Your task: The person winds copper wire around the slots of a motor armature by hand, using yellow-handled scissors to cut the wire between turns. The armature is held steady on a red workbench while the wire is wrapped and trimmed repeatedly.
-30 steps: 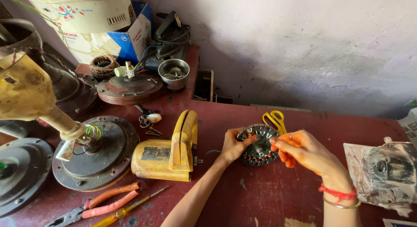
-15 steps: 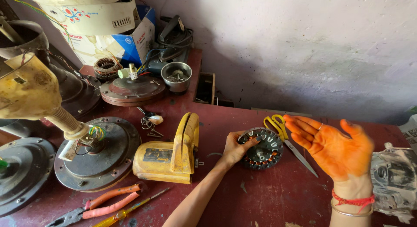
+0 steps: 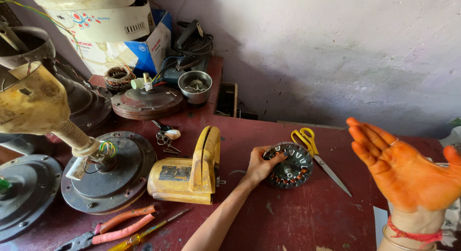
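Observation:
My left hand (image 3: pixel 260 165) grips the left edge of a round dark fan stator (image 3: pixel 290 165) with copper windings, lying flat on the dark red table (image 3: pixel 307 217). My right hand (image 3: pixel 406 168) is raised off the table at the right, palm up, fingers spread and orange-stained, holding nothing. A red thread and a bangle circle its wrist. Yellow-handled scissors (image 3: pixel 314 149) lie just right of the stator.
A yellow power tool (image 3: pixel 189 172) lies left of the stator. Fan motor housings (image 3: pixel 108 172) and a cream fan body (image 3: pixel 36 104) crowd the left side. Red-handled pliers (image 3: pixel 113 225) and a screwdriver (image 3: pixel 149 229) lie at the front. A steel bowl (image 3: pixel 194 86), cardboard boxes (image 3: pixel 129 37) and keys (image 3: pixel 165 136) sit behind.
My right hand left the stator, lifted away to the right and turned palm up with fingers spread. My left hand stays on the stator.

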